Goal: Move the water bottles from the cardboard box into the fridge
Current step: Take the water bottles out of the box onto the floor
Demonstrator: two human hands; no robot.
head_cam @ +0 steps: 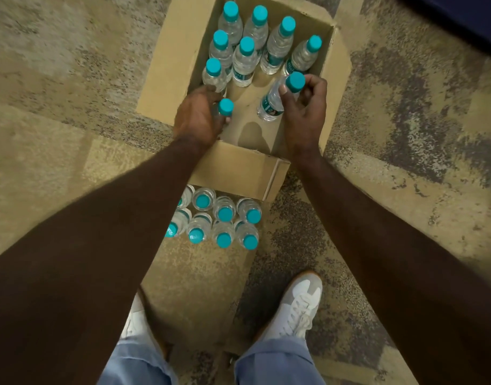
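A mottled beige and grey carpet floor (405,120) carries an open cardboard box (177,56). Just beside the box's near wall, eight water bottles (219,218) with teal caps stand directly on the floor in two rows

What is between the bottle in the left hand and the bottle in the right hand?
In the head view, only bare box floor lies between the left hand's bottle and the right hand's bottle.
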